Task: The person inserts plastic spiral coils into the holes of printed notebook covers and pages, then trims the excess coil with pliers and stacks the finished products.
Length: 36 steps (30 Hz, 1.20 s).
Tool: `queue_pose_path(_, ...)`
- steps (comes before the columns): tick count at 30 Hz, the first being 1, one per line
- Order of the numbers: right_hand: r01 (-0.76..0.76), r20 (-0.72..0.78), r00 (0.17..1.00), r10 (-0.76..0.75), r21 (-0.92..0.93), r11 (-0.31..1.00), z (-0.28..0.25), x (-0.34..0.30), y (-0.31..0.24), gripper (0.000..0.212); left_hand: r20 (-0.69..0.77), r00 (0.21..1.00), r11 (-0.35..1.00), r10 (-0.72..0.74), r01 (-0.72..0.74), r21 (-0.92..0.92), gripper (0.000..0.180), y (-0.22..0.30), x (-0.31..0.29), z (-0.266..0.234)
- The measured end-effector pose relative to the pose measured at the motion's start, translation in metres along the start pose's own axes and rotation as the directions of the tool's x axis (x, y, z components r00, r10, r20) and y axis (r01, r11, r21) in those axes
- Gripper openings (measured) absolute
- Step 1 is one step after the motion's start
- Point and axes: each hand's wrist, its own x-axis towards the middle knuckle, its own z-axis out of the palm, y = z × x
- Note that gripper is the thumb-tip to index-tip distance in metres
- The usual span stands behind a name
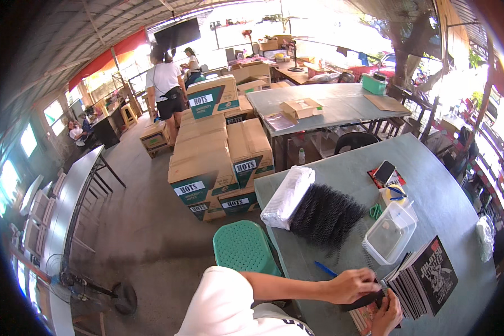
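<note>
At the near edge of the grey table (341,269), my right hand (387,316) is closed on the edge of a dark-covered notebook (361,303). My left hand (353,285) reaches across from the left, its fingers pinched together at the notebook's upper edge; what lies between them is too small to make out. A stack of notebooks (439,280) with black covers leans just right of my hands. Farther off, a clear plastic container (390,235) stands beside a heap of black spiral binding coils (327,215). A blue pen (325,269) lies left of my hands.
A white wrapped bundle (288,196), green scissors (376,211), a yellow tape roll (396,193) and a phone (385,172) are on the table. Left of it stand a green stool (245,246) and stacked cardboard boxes (201,162). A person (167,89) stands behind the boxes.
</note>
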Motion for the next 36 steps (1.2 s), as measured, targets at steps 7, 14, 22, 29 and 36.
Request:
queue_pose_path(7,0.307,-0.105,0.941,-0.321,-0.133,0.943,-0.010,-0.010,0.045,0.032,0.074,0.991,0.992,0.111,-0.106,-0.065,0.034,-0.014,0.004,0.022)
queue_pose_path(14,0.061,-0.082,0.995,-0.052,0.111,0.992,-0.029,-0.021,0.020,0.025,0.093,0.996,0.997,0.010,-0.004,-0.072,0.036,-0.008,-0.002,0.033)
queue_pose_path(22,-0.057,-0.090,0.993,0.078,0.215,0.975,-0.040,-0.009,0.004,0.018,0.034,0.993,0.993,-0.117,0.118,-0.031,0.030,-0.001,0.029,0.025)
queue_pose_path(29,-0.345,0.188,0.937,0.296,0.642,0.685,-0.040,-0.022,0.041,0.015,0.032,0.967,0.967,-0.253,0.252,0.026,0.029,0.014,0.044,0.015)
queue_pose_path(36,-0.229,0.092,0.880,0.466,0.941,0.247,-0.021,-0.050,0.064,0.016,-0.028,0.997,0.994,-0.067,0.069,0.080,0.027,0.028,0.079,0.039)
